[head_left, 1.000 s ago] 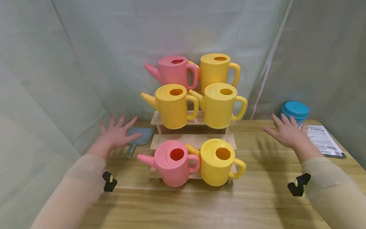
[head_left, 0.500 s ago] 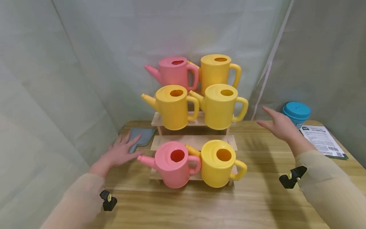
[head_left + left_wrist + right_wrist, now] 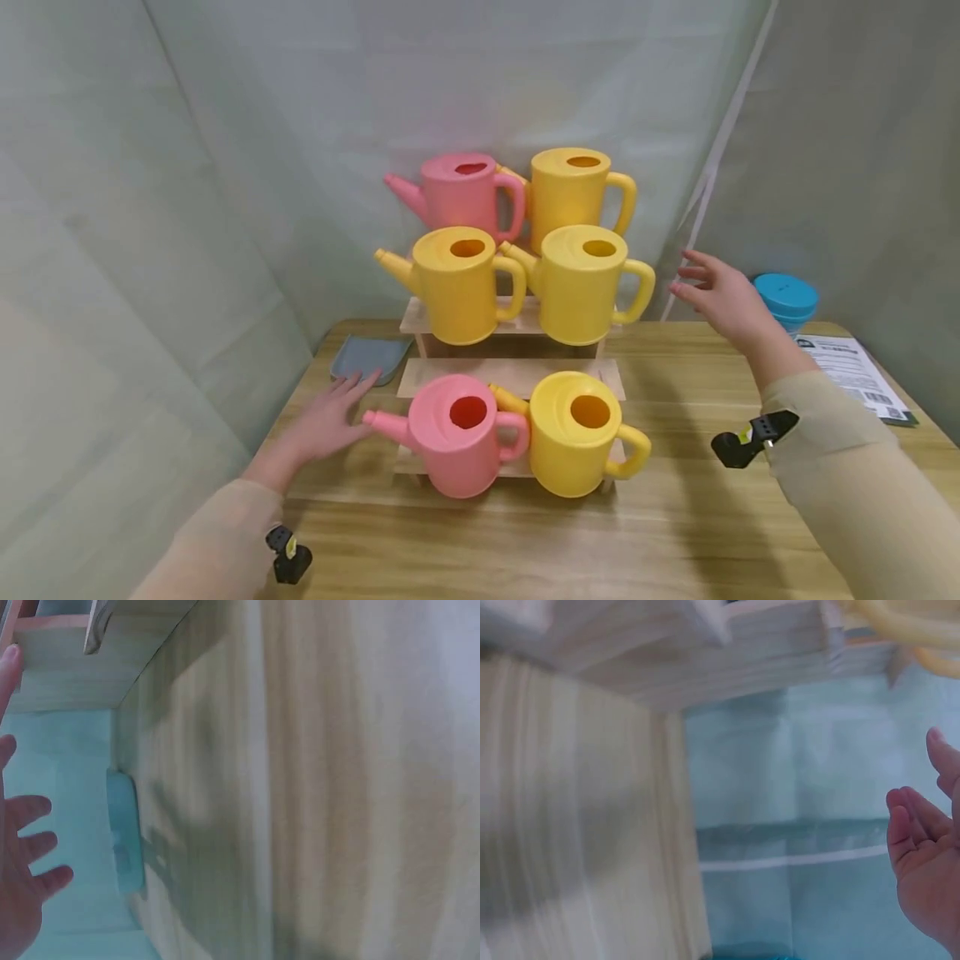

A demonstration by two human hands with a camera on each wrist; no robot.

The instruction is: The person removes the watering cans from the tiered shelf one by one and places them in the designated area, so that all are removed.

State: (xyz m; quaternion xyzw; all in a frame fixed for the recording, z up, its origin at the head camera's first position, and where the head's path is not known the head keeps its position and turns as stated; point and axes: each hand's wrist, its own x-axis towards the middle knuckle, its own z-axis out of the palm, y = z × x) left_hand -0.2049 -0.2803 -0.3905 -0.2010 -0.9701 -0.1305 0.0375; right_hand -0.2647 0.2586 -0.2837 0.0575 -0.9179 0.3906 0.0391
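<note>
A three-tier wooden stand bears pink and yellow toy watering cans, two per tier. On top are a pink can and a yellow can. Two yellow cans fill the middle, left and right. Below sit a pink can and a yellow can. My left hand hovers near the lower pink can's spout, fingers spread and holding nothing. My right hand is in the air right of the middle right can's handle, fingers loosely bent around nothing.
A grey dustpan lies at the table's back left. At the back right stand a blue-lidded tub and a printed sheet. Pale fabric walls enclose the wooden table behind and at the sides.
My left hand has come down and slightly right, off the dustpan area towards the lower pink can. My right hand has moved left and up towards the stand, its fingers bending from spread.
</note>
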